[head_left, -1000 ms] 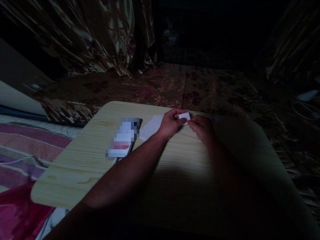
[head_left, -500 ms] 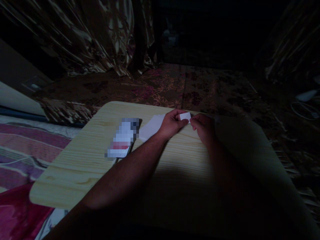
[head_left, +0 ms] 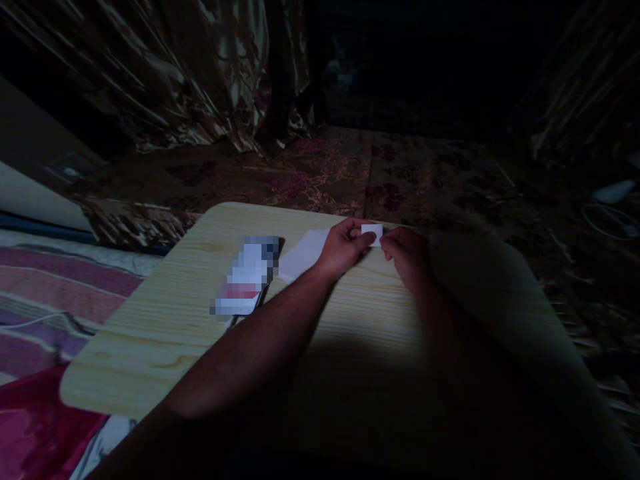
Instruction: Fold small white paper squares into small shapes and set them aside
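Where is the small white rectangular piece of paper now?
Head view, just right of centre: the paper is pinched in the left hand, with the right hand at its edge, near the far edge of the pale wooden table.

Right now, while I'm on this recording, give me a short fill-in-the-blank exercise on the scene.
1. The left hand holds a small paper piece coloured ____.
2. In the picture, the right hand is at that piece's ____ edge.
3. The larger sheets lie between the pixelated phone and the ____ hand.
4. The cloth left of the table is patterned with ____.

Missing words: white; right; left; stripes.
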`<state>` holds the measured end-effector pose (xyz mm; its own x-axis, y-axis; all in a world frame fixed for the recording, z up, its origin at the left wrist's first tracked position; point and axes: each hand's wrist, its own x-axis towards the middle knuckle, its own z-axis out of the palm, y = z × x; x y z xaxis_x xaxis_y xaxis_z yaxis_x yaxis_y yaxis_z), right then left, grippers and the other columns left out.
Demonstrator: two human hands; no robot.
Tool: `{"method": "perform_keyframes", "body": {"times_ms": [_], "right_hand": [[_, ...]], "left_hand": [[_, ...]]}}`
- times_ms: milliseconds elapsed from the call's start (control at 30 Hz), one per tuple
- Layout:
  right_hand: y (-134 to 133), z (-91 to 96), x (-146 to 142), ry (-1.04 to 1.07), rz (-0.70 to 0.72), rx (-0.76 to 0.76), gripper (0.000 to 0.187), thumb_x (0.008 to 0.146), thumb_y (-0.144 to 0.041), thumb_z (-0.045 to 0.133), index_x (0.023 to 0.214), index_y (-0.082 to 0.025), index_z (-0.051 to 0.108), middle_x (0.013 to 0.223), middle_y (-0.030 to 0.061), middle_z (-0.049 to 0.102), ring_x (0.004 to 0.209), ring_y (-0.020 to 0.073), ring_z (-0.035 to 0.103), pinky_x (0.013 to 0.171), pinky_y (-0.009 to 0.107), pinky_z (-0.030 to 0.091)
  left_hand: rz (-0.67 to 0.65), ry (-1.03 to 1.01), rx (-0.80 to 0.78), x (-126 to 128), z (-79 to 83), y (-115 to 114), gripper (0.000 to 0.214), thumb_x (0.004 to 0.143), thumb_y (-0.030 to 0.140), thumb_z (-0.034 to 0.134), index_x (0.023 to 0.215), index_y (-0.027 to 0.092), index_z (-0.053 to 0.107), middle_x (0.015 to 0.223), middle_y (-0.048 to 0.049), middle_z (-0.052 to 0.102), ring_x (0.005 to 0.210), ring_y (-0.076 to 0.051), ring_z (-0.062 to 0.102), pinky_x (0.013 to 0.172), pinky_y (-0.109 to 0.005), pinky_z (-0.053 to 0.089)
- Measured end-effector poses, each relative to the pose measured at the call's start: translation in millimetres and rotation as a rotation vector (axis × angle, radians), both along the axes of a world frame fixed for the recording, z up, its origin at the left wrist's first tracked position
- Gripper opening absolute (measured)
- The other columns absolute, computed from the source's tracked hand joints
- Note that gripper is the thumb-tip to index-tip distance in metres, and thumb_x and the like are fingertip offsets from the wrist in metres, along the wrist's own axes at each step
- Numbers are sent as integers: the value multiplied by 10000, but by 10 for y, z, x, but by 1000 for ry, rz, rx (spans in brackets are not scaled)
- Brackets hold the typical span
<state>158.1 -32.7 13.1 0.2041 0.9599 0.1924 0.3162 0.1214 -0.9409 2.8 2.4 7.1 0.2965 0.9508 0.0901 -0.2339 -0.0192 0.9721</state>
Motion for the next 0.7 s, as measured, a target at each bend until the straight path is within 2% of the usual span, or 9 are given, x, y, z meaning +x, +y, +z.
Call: {"method": "perform_keyframes", "body": {"times_ms": [133, 200, 300, 533, 700], "right_hand": [[7, -13, -13, -1, 14, 0, 172, 764, -345, 661, 695, -192, 624, 531, -26, 579, 508, 127, 514, 534, 273, 400], [23, -38, -21, 62, 32, 22, 153, 742, -330, 687, 758, -198, 612, 557, -37, 591, 509, 125, 527, 526, 267, 414], [48, -79, -33, 198, 26, 94, 246, 688, -283, 734, 847, -218, 559, 622, -54, 614, 520, 124, 555, 503, 256, 430], [47, -92, -49, 159, -8, 90, 201, 690, -290, 738, 781, -215, 575, 606, -45, 603, 520, 122, 535, 486, 255, 419], [53, -98, -44, 184, -16, 104, 217, 684, -299, 750, 802, -206, 594, 629, -35, 624, 542, 128, 557, 494, 258, 438]], "left_hand": [[45, 24, 11, 1, -47, 32, 251, 722, 343, 760, 822, 164, 615, 585, 53, 539, 457, -56, 405, 447, -212, 260], [69, 58, 12, 6, -59, 43, 244, 714, 337, 757, 758, 165, 589, 584, 53, 529, 461, -53, 392, 454, -213, 255], [91, 88, 7, 12, -60, 48, 260, 712, 338, 743, 692, 172, 544, 566, 55, 507, 461, -52, 380, 464, -215, 255], [104, 132, 30, 10, -50, 40, 250, 721, 353, 733, 695, 167, 567, 574, 45, 508, 483, -60, 378, 478, -222, 257], [105, 151, 23, 10, -37, 35, 262, 721, 365, 728, 687, 169, 557, 566, 48, 505, 480, -61, 377, 478, -220, 263]]}}
